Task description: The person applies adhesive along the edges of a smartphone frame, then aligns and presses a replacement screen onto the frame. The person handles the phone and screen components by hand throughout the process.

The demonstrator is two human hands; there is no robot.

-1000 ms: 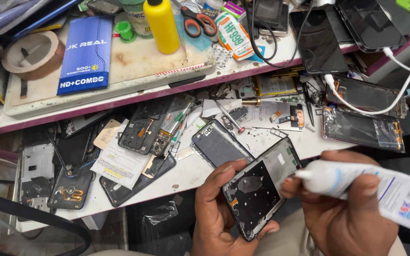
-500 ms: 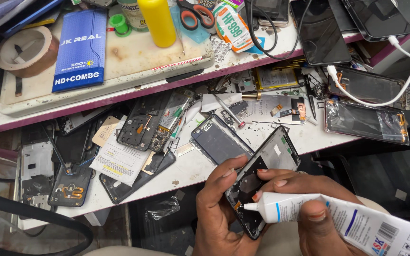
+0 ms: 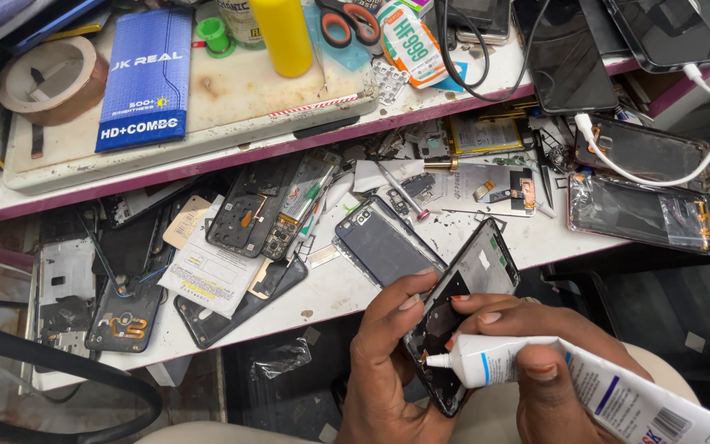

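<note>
My left hand [image 3: 384, 362] grips a black phone frame [image 3: 477, 284] from its left side, holding it tilted over my lap at the bottom centre of the head view. My right hand [image 3: 527, 362] is wrapped around a white glue tube [image 3: 585, 382] with blue markings. The tube's nozzle points left and touches the lower inner edge of the frame. My right fingers partly cover the frame's middle. A second dark phone frame [image 3: 384, 242] lies flat on the white bench just above my left hand.
The white bench [image 3: 338, 288] is strewn with opened phones, back covers and small parts. A raised shelf behind carries a blue box [image 3: 145, 78], a tape roll [image 3: 47, 74], a yellow bottle [image 3: 283, 33], scissors [image 3: 347, 20] and black screens. White cables [image 3: 659, 177] trail at right.
My right hand brought the glue tube leftward and down, from the frame's right side to its lower edge, where the nozzle now rests. The left hand keeps holding the frame.
</note>
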